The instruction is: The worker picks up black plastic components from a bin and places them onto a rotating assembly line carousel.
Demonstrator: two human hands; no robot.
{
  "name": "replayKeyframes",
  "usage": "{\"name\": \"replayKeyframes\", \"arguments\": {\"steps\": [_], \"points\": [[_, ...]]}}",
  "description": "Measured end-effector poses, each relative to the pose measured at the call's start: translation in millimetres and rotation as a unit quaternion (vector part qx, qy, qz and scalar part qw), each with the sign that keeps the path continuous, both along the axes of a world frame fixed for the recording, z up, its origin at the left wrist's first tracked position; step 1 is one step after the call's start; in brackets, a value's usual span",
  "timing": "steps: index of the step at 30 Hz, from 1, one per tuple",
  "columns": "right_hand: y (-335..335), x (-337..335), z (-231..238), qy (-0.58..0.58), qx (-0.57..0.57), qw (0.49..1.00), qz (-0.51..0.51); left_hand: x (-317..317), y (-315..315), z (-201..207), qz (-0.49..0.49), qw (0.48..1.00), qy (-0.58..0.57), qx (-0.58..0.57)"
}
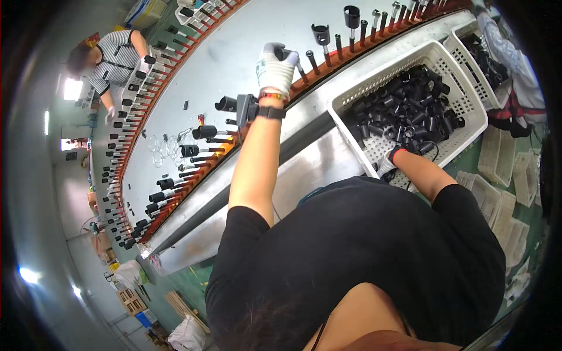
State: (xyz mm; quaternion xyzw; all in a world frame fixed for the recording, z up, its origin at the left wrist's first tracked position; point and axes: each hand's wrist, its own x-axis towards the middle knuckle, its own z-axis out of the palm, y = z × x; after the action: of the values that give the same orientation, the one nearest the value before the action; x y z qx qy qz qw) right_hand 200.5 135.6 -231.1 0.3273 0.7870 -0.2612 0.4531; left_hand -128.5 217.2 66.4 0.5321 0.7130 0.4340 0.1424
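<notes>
My left hand [275, 71], in a white glove, reaches over the rack edge beside a row of upright dark rods. Its fingers are curled closed around something dark that I cannot make out, close to a rod [301, 70] with a pale upper part. My right hand [387, 164], also gloved, is low at the near wall of a white perforated basket [342, 111]. Many black cylindrical sleeves [404, 108] lie heaped in that basket, close to this hand. Its fingers are largely hidden.
A curved line of rods, some topped with black cups [321, 34], rims the grey table [234, 41]. Across it a person in a striped shirt [117, 55] works. A second basket [465, 50] and another person's sleeve [497, 38] are at right. Pale crates [497, 155] stand below.
</notes>
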Motion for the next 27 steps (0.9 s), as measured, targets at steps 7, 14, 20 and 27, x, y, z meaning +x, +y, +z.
{"name": "replayKeyframes", "arguments": {"steps": [7,14,20,27], "points": [[-11,-2,-16,0.010,-0.005,1.000,-0.015,-32,11,7,-0.037,0.952,0.208,-0.222],[-10,4,-16,0.006,-0.084,0.996,0.003,-75,-31,-14,0.013,0.971,0.133,-0.199],[23,20,47,0.322,-0.192,0.899,-0.227,-71,-82,-1,0.084,0.916,0.383,-0.088],[17,-17,219,0.544,-0.401,0.552,-0.489,55,-143,-27,-0.251,0.968,0.007,-0.021]]}}
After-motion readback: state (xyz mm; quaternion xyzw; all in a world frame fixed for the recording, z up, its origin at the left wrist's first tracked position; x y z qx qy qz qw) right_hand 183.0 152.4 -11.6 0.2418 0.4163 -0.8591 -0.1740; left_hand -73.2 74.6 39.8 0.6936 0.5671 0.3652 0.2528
